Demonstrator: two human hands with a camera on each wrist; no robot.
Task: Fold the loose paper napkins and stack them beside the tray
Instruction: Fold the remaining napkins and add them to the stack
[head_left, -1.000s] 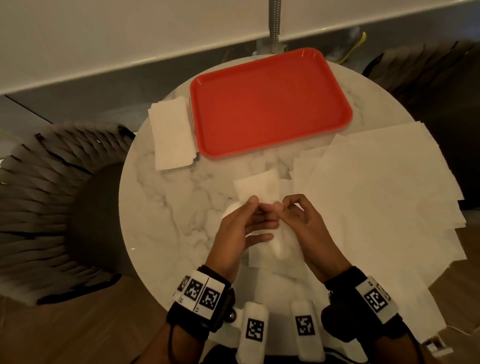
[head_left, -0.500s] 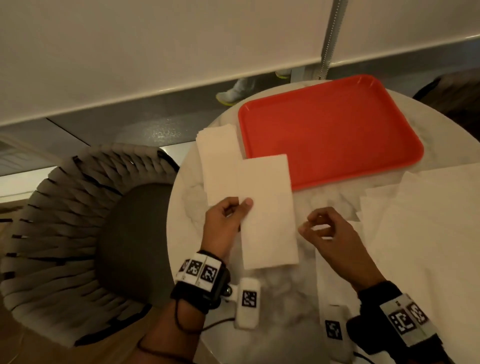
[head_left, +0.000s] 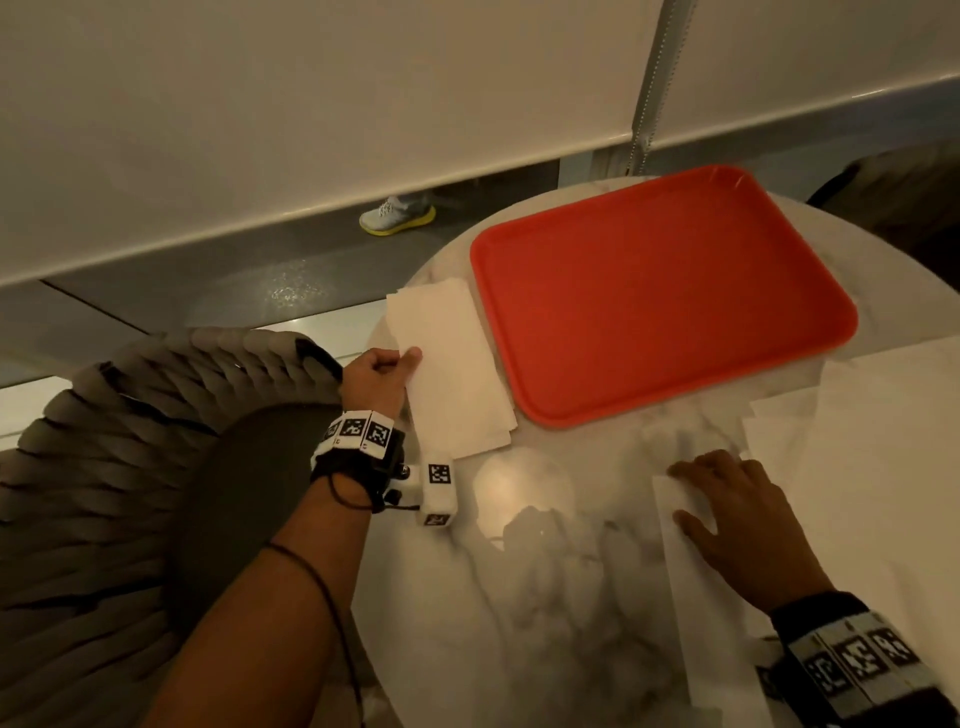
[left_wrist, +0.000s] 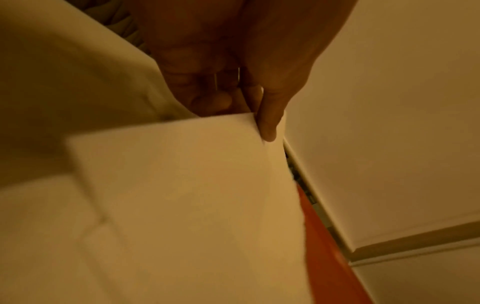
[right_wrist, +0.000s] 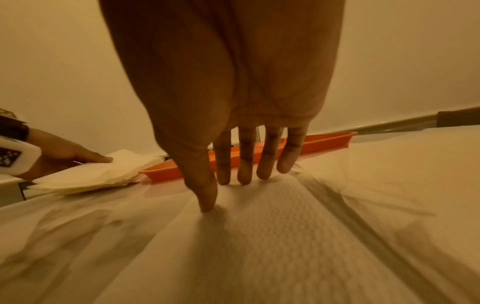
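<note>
round marble table, white with grey veining; bears everything listed below.
spread of loose paper napkins, unfolded and overlapping, on the table to the right of and nearer than the tray, reaching the table's right edge.
red tray, rectangular, rounded corners, at the far side of the table; landmark for all places here.
woven grey chair, off the table, well to the left of the tray and nearer.
stack of folded napkins, white, just beside the tray's left edge, touching or almost touching it; edges uneven, several layers visible in the right wrist view.
top folded napkin, lying over the stack, left of the tray, near corner pinched.
right hand, nearer than the tray and toward its right end; flat on a loose napkin, fingers straight and spread, fingertips pressing the paper, grasping nothing.
left hand, left of the tray at the stack's left edge; thumb above and curled fingers below, grasping the top folded napkin.
shoe, pale with yellow sole, on the floor beyond the table, left of the tray.
</note>
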